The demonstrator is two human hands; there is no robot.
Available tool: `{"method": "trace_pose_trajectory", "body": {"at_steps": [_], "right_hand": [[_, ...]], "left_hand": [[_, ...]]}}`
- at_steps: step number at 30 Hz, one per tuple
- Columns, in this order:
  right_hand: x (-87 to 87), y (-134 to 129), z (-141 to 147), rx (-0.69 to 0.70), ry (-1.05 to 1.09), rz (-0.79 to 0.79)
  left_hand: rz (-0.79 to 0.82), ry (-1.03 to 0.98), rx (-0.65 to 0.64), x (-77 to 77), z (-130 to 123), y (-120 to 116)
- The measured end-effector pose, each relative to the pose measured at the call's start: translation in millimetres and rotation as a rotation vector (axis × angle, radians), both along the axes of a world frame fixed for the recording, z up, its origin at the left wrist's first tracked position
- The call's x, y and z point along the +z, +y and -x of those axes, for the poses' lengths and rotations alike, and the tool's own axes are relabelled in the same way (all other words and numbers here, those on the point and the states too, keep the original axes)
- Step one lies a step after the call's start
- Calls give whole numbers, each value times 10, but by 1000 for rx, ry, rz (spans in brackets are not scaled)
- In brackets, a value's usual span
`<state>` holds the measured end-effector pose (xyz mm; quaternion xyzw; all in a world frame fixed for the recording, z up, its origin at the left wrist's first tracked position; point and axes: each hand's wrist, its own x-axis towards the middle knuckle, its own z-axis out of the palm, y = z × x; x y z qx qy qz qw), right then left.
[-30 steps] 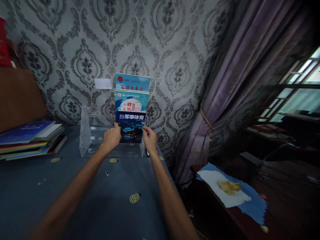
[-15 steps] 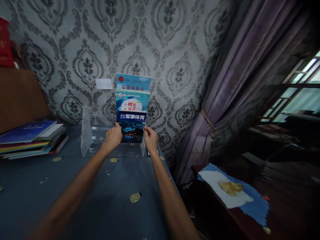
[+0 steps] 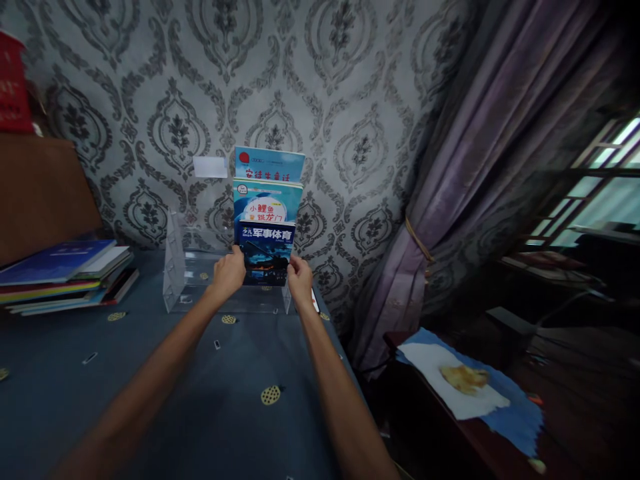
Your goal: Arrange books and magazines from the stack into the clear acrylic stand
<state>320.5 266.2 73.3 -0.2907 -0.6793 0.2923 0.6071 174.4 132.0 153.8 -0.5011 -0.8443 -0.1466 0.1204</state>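
Observation:
A dark blue magazine [image 3: 266, 257] with white Chinese lettering stands upright at the right side of a clear tiered display rack [image 3: 175, 267]. My left hand [image 3: 230, 270] is closed on its left edge, and my right hand [image 3: 301, 277] pinches its right edge. Behind and above it rises a teal book [image 3: 270, 200] with a white oval on its cover. Farthest back, a light blue book [image 3: 270, 163] with red lettering shows only its upper part. The lower front of the rack sits on the dark blue tablecloth [image 3: 215, 393].
Several books [image 3: 60, 273] lie stacked at the left, beside a brown box [image 3: 45, 197] with a red container [image 3: 13, 87] above it. A phone [image 3: 315, 301] lies by my right wrist. Beyond the table's right edge, a low stand holds blue and white cloths [image 3: 445, 380]. A purple curtain [image 3: 440, 167] hangs there.
The view has shifted very slightly. My right hand has moved a little inward along the magazine's edge, and more of the phone shows. Both hands keep their hold on the magazine.

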Motion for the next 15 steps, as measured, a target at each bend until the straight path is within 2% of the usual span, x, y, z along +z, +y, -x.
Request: {"method": "trace_pose_trajectory", "body": {"at_steps": [7,15], "right_hand": [[-40,38,45,-22,23,18],[-58,103,2,27,18,45]], "left_hand": [[5,-3,1,-9,9,4],[1,-24,4,16,-17,1]]}}
